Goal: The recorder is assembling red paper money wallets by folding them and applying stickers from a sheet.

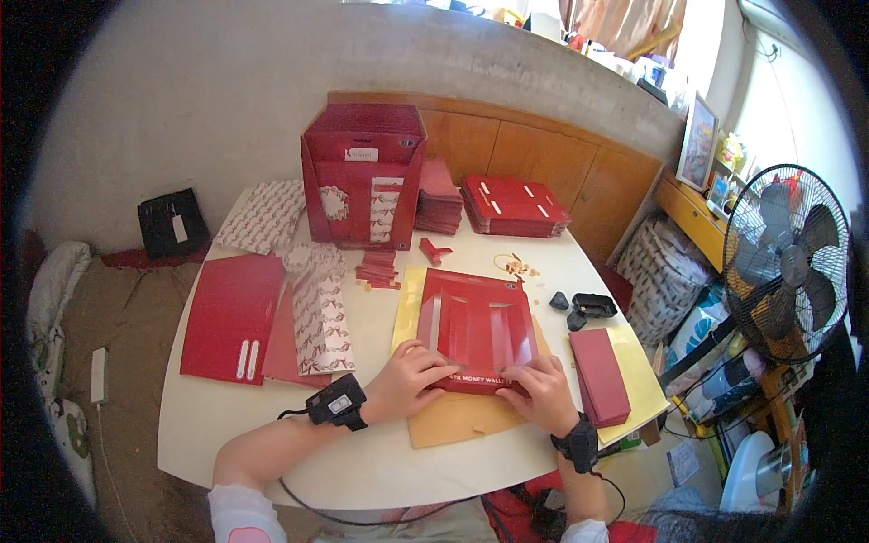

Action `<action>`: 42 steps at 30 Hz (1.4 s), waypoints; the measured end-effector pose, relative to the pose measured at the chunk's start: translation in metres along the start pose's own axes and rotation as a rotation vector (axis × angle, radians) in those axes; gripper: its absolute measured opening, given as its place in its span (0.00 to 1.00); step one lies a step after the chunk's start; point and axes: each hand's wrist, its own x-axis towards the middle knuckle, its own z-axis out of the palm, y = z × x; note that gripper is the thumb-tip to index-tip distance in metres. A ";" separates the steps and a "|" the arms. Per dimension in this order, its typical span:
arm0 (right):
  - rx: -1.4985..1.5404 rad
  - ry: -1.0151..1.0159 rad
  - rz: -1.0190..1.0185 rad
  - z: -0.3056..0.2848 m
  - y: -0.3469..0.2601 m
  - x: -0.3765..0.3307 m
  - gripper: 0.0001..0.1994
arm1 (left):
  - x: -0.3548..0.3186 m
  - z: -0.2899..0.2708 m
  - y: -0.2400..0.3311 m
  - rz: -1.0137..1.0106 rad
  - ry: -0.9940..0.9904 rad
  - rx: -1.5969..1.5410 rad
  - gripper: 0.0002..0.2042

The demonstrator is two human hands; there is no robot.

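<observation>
Red flat cardboard cutout sheet (pixel 477 326) lies on the white bench (pixel 272 425); left hand (pixel 405 380) and right hand (pixel 546 391) press fingers flat on its near edge, clamping nothing.

A single head-worn fisheye camera looks steeply down and forward over the white table (pixel 272 434), close above its near edge; far corners curve away toward a dark circular rim.

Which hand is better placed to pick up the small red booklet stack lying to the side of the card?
Right. The right hand rests on the red card beside the booklet stack; the left hand sits across the card.
</observation>
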 end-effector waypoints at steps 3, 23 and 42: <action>0.048 0.031 0.061 -0.003 0.005 -0.004 0.13 | 0.000 -0.004 -0.001 0.003 -0.001 0.038 0.23; 0.225 -0.076 0.616 -0.003 0.021 -0.014 0.11 | -0.001 -0.024 -0.004 -0.242 -0.120 0.075 0.29; 0.566 0.684 0.029 -0.049 0.005 0.028 0.17 | 0.031 -0.060 0.009 -0.097 0.682 -0.428 0.18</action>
